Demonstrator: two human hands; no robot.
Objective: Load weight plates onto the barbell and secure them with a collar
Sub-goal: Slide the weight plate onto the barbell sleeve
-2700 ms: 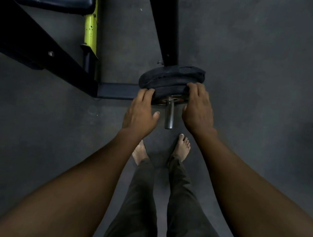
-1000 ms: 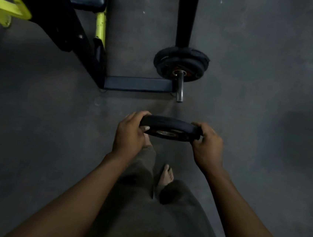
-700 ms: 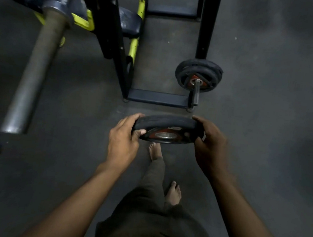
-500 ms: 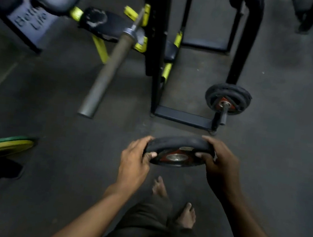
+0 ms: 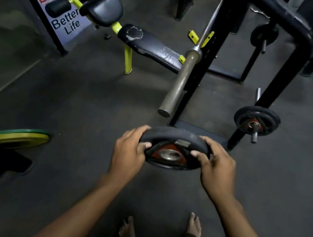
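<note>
Now both hands (image 5: 129, 152) grip plate (image 5: 173, 149); barbell (image 5: 180, 82) beyond

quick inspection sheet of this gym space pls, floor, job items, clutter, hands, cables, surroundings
surface: dark grey rubber floor, bare where visible
job's things: round black weight plate with red hub, held flat; steel barbell sleeve empty on the black rack; collar: nothing seen
clutter: green and yellow disc on floor; black plates on storage peg
grippers: left hand and right hand, each with a curled grip on the plate rim
cables: nothing seen
surroundings: worn black padded bench with yellow legs; banner reading Better Life
</note>
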